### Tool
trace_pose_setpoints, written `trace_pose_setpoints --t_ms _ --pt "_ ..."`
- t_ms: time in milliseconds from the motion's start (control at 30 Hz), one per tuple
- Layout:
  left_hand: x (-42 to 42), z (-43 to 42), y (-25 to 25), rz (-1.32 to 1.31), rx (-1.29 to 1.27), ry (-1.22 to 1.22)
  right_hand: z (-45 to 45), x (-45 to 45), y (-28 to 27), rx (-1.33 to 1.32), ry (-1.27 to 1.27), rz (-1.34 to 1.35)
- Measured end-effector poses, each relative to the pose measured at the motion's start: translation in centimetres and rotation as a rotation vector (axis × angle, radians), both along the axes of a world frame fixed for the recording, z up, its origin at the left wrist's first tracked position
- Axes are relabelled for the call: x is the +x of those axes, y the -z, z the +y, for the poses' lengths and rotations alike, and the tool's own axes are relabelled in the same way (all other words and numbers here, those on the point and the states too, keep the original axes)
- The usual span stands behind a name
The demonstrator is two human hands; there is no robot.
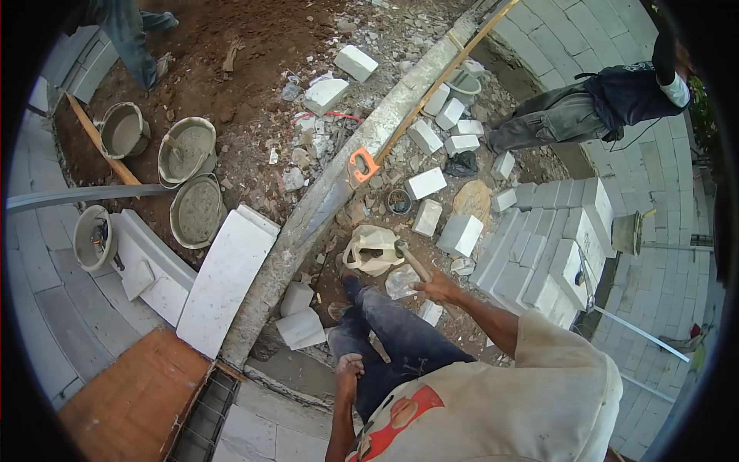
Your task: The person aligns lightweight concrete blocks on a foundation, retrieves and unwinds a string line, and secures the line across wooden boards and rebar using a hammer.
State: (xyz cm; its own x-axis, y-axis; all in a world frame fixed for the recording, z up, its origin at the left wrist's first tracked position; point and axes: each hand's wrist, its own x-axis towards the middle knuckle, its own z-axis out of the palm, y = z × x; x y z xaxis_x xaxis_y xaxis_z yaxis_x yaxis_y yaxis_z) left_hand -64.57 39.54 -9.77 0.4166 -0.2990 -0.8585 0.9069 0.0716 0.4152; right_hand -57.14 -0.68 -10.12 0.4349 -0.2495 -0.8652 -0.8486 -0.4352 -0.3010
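My right hand [439, 287] is closed round the pale handle of a wooden-handled tool [416, 262]. Its small grey end points forward, over a cream bag [372, 251] lying open on the rubble; the tool's exact kind is unclear. My left hand [350, 366] hangs beside my thigh with its fingers curled in, and I see nothing in it. An orange-handled saw [362, 165] rests on the long concrete beam [312, 223] ahead of me. White blocks [460, 235] lie scattered to the right of the bag.
Mortar buckets [197, 210] stand at left, near a tool bucket [96, 238] and a long white slab [229, 281]. Stacked blocks [531, 250] rise at right. One person [593, 112] stands at upper right; another person's leg [129, 38] shows at upper left.
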Motion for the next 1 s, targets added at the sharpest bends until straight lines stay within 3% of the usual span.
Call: trace_pose_setpoints --t_ms 67,133,233,267,367,400,467,567,700,767,867,1000 --pt "1.0 -1.0 -1.0 -0.031 0.05 0.056 -2.1 -2.0 -0.1 0.022 0.084 0.112" --pt "1.9 -1.0 -1.6 -0.05 0.107 0.133 -2.6 -2.4 0.1 0.176 0.52 -0.013" --pt "2.3 -1.4 0.1 0.09 0.06 0.104 -3.7 1.9 5.5 0.059 0.573 -0.101" --pt "2.4 -1.3 0.5 0.109 0.071 0.118 -4.0 4.1 8.5 0.143 0.694 -0.217" --pt "3.9 -0.6 1.0 0.335 0.016 -0.163 -4.5 14.2 15.8 0.316 1.048 -0.445" --pt "4.0 0.0 1.5 0.347 0.034 -0.15 -5.2 17.4 19.3 0.322 1.114 -0.49" --pt "3.8 1.9 1.9 0.479 0.08 -0.364 -5.7 23.7 23.2 0.331 1.179 -0.609" --pt "4.4 3.4 1.5 0.523 0.11 -0.449 -6.6 30.0 30.6 0.083 1.216 -0.617" --pt "3.9 3.7 1.0 0.56 0.139 -0.532 -6.8 35.2 31.4 -0.051 1.284 -0.428" --pt "3.7 3.6 1.2 0.553 0.143 -0.536 -7.1 35.6 32.9 0.163 1.466 -0.49" --pt "4.1 2.9 1.1 0.528 0.156 -0.47 -8.0 34.0 33.4 0.284 1.534 -0.554" --pt "4.5 3.0 0.6 0.48 0.182 -0.423 -8.5 26.5 27.0 0.367 1.363 -0.572"
